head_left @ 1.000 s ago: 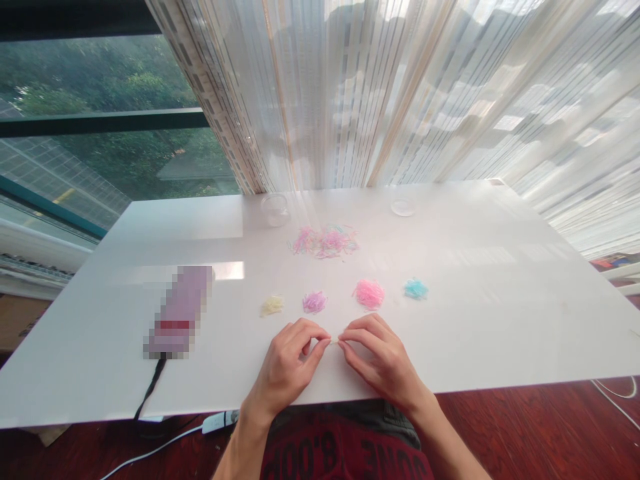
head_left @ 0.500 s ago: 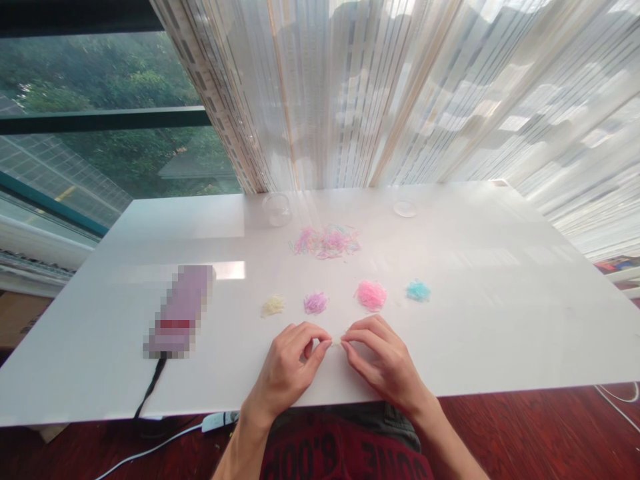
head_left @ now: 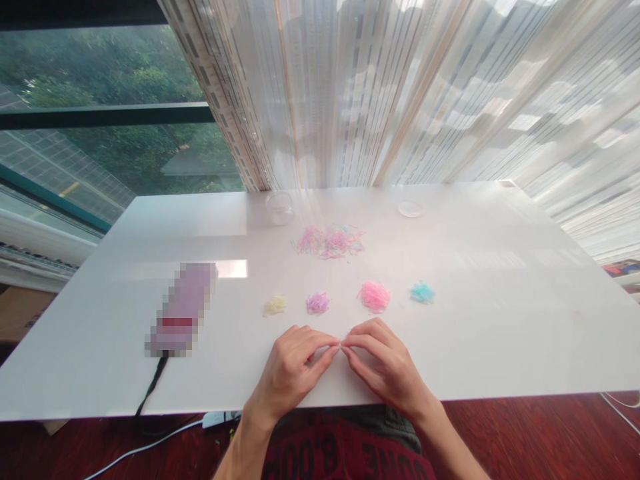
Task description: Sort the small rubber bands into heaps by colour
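My left hand and my right hand meet near the table's front edge, each pinching with thumb and forefinger. Between their touching fingertips is a tiny pale yellowish strand, mostly covered by the fingers. Just beyond the hands lie small piles of thin, band-like strands: a pale yellow pile, a purple pile, a larger pink pile and a light blue pile. Farther back, a mixed-colour pile spreads loosely. Single strands are too small to make out clearly.
All of this rests on a white table. At the back stand a clear round container and a clear round lid. A blurred-out purple object with a black strap lies at left. Sheer curtains hang behind.
My fingertips have come together; the left hand moved slightly right, so the pale strand stretched between them is now mostly hidden. The view has shifted a little; the piles look unchanged.
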The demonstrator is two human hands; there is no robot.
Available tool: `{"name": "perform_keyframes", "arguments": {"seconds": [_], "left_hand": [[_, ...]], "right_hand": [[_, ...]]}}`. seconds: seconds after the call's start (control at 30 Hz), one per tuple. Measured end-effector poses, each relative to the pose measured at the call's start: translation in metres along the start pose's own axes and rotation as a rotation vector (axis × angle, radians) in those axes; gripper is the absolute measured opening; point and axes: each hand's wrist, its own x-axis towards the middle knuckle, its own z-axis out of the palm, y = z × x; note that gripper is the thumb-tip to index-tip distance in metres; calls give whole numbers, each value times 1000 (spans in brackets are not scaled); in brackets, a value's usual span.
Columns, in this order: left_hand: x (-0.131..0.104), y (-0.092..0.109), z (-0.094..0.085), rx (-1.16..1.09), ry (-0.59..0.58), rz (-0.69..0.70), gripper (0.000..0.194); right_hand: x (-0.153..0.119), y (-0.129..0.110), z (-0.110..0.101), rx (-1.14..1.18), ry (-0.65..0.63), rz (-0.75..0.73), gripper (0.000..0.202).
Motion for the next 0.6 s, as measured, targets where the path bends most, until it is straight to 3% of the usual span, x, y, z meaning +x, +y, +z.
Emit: {"name": "perform_keyframes", "arguments": {"seconds": [0.6], "left_hand": [[3,3,0,30,30,-15,10]], "right_hand": [[0,-1,0,27,-8,6,13]]}}
